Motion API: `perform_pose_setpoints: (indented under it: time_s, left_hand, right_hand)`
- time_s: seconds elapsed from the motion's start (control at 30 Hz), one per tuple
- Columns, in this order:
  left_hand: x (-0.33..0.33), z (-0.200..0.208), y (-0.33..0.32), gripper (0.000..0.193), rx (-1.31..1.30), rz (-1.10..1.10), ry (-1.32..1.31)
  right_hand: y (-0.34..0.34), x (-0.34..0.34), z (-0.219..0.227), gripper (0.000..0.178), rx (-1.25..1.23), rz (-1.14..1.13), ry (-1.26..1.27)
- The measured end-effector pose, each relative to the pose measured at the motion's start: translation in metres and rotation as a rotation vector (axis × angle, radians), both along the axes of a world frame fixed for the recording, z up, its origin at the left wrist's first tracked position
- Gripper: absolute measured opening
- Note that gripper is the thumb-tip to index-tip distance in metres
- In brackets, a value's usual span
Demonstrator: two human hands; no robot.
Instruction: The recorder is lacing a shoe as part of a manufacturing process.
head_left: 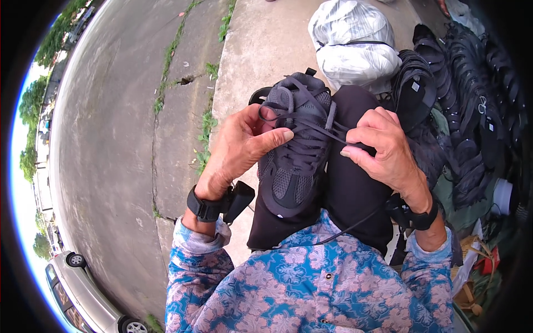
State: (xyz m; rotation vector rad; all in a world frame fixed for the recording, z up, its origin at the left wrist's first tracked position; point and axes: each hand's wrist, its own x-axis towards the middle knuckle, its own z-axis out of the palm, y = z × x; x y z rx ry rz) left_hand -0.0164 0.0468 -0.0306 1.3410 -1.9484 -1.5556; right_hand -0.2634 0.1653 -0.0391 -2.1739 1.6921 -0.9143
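A dark grey sneaker [290,188] with a mesh toe rests on my lap, its toe toward me. Its dark flat shoelace [311,117] is threaded through the eyelets, and a loose loop lies over the tongue. At the shoe's left side, my left hand [244,136] is closed on the shoelace by that loop, with the thumb reaching over the lacing; some of its fingers are hidden behind the shoe. To the right of the shoe, my right hand [383,144] pinches the other stretch of shoelace and holds it out sideways, fairly taut.
Beyond my knees sits a white plastic-wrapped bundle [355,44] tied with a black band. Rows of black shoes [463,105] are stacked at my right. A cable [352,226] crosses my lap. Concrete pavement [122,127] spreads to the left, with a parked car [83,294] far off.
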Motion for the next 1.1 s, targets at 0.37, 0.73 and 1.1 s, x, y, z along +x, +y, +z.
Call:
perform_pose_setpoints:
  time_s: [0.37, 0.73, 1.1]
  left_hand:
    - [0.014, 0.001, 0.004, 0.013, 0.455, 0.071, 0.329]
    - [0.010, -0.010, 0.003, 0.012, 0.484, 0.144, 0.431]
    - [0.006, -0.008, 0.003, 0.020, 0.521, 0.159, 0.471]
  right_hand:
    - [-0.015, 0.008, -0.011, 0.020, -0.062, -0.023, 0.082]
    - [-0.023, 0.015, -0.015, 0.025, -0.107, 0.033, -0.082]
    - [-0.024, 0.021, -0.011, 0.022, -0.093, 0.050, -0.012]
